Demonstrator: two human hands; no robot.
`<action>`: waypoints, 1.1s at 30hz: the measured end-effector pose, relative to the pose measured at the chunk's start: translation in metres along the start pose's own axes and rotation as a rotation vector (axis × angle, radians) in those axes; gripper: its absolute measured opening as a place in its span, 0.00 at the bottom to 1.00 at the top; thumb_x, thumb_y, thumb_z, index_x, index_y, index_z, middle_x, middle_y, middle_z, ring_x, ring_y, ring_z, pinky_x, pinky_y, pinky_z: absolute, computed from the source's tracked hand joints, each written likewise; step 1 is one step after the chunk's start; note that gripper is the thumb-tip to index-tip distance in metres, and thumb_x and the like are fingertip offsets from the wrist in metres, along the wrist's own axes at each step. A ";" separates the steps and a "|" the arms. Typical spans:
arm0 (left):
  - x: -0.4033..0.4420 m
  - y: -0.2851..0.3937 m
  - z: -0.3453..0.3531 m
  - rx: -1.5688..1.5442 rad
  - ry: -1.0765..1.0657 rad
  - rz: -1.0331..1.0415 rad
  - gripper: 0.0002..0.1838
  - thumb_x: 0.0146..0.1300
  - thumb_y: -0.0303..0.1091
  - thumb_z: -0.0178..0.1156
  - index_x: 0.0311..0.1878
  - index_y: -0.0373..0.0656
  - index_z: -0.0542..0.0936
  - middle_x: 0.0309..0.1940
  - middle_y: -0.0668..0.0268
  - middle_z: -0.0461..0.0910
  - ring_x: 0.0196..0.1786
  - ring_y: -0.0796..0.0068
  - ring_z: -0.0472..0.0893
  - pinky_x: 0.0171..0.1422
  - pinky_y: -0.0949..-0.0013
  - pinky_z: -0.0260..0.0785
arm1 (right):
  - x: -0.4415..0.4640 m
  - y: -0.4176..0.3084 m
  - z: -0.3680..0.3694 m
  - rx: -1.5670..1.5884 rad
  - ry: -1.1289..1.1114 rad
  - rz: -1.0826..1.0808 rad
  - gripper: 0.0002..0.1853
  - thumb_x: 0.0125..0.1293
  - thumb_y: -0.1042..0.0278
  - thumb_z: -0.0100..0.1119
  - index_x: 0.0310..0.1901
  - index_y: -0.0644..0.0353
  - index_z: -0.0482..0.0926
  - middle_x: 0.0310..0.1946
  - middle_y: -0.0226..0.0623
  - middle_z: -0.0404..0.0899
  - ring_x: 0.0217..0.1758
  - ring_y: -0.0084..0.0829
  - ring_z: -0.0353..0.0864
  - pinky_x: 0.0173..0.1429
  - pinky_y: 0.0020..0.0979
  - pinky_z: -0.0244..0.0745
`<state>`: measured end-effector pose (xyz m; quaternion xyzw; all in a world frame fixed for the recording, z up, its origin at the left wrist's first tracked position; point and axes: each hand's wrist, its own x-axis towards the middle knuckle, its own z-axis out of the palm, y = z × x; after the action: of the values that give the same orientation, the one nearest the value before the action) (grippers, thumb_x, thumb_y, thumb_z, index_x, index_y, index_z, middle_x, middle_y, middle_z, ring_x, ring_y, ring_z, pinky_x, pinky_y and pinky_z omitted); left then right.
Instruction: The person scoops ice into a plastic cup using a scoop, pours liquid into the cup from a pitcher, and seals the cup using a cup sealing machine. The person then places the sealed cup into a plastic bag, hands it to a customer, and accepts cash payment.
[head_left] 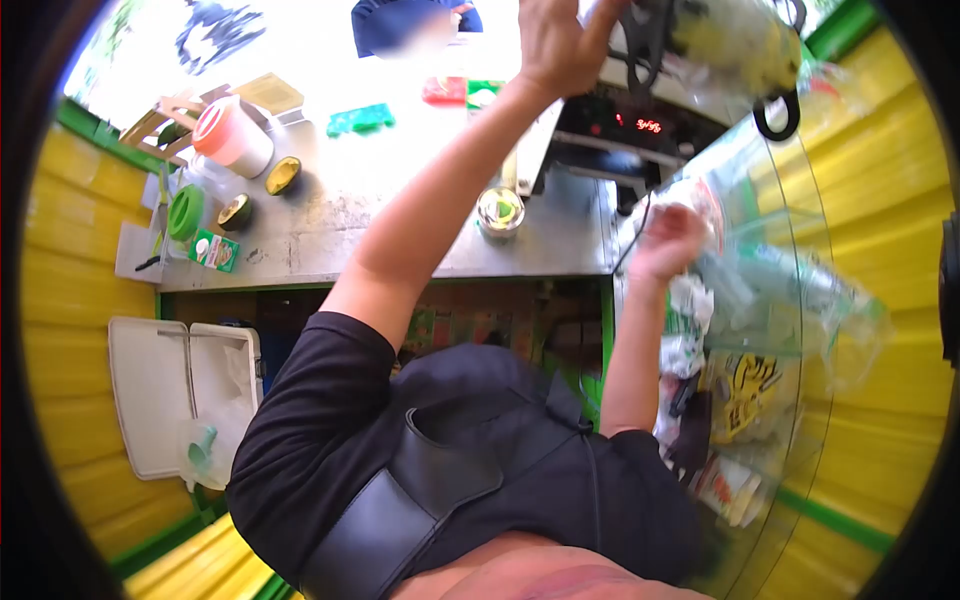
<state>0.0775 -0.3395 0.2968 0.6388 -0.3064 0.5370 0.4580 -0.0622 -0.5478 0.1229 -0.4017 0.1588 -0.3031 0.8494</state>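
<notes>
My left hand is raised at the top edge, its thumb spread from the other fingers, which the frame partly cuts off. It is beside a black-handled appliance with a clear jar; whether they touch is unclear. Nothing shows in its grasp. My right hand is blurred by motion beside the clear shelving at the right, and its fingers cannot be made out. Between my arms, a round lidded cup with a green and yellow top stands on the metal counter. A machine with a red display is behind it.
On the counter's left are a red-lidded pitcher, avocado halves, a green-lidded jar and a green carton. An open white cooler is lower left. Plastic bags hang right. Another person is beyond the counter.
</notes>
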 end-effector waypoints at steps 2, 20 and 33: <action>0.000 0.008 -0.001 0.017 -0.001 -0.021 0.18 0.79 0.44 0.52 0.59 0.40 0.78 0.57 0.52 0.81 0.64 0.49 0.76 0.71 0.52 0.62 | -0.007 0.030 -0.013 -0.017 -0.144 0.216 0.32 0.76 0.39 0.48 0.32 0.63 0.83 0.22 0.33 0.80 0.24 0.31 0.77 0.43 0.34 0.74; -0.001 0.011 0.000 0.070 0.011 0.005 0.19 0.80 0.45 0.48 0.58 0.40 0.79 0.54 0.52 0.82 0.61 0.48 0.77 0.69 0.52 0.63 | -0.047 0.021 -0.009 0.149 -0.285 0.204 0.30 0.78 0.42 0.51 0.32 0.65 0.81 0.15 0.25 0.64 0.20 0.19 0.60 0.29 0.24 0.53; -0.003 0.010 -0.001 0.088 -0.001 0.013 0.20 0.80 0.46 0.48 0.59 0.41 0.78 0.55 0.52 0.82 0.63 0.48 0.76 0.70 0.51 0.61 | -0.131 -0.023 -0.061 -0.163 -0.398 0.069 0.26 0.80 0.49 0.49 0.34 0.65 0.80 0.20 0.27 0.68 0.22 0.18 0.60 0.30 0.24 0.52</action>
<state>0.0675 -0.3431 0.2965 0.6566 -0.2872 0.5525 0.4257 -0.2033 -0.5107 0.1061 -0.5154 0.0256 -0.1746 0.8386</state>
